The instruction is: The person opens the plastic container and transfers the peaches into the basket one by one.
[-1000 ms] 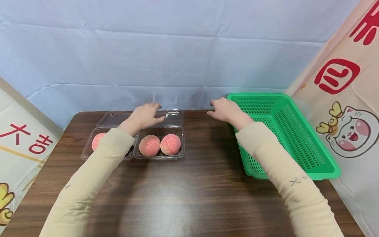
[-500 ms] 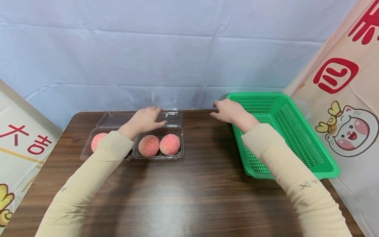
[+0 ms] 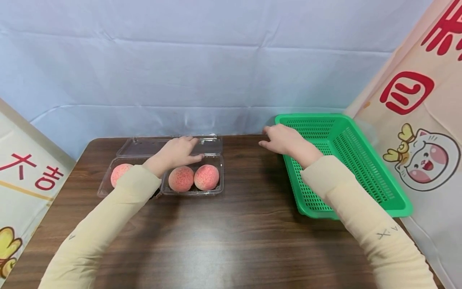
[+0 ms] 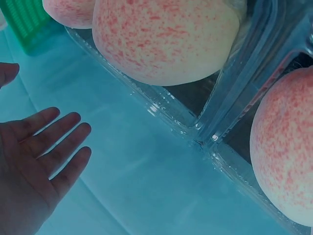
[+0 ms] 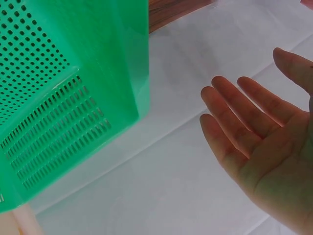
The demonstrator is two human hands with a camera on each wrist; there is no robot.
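In the head view, my left hand [image 3: 177, 152] is held over a clear plastic box, its fingers extended and holding nothing. Two pinkish peaches, one on the left [image 3: 181, 179] and one on the right [image 3: 206, 177], sit in the right compartment. Another peach [image 3: 120, 173] lies in the left compartment, where my sleeve hides part of the space. The box's lid [image 3: 144, 147] is folded back behind it. My right hand [image 3: 283, 139], empty with fingers spread, is at the left side of a green perforated basket [image 3: 355, 156]. The right wrist view shows its palm and relaxed fingers [image 5: 234, 127].
The wooden table [image 3: 216, 237] carries the box on the left and the basket on the right. A pale cloth backdrop [image 3: 202, 72] stands right behind the table. Printed banners flank it, the right banner [image 3: 426, 168] close by the basket.
My right hand has shifted a little to the right, toward the basket. My left hand has stayed over the box, slightly lower in the view. The peaches have not moved.
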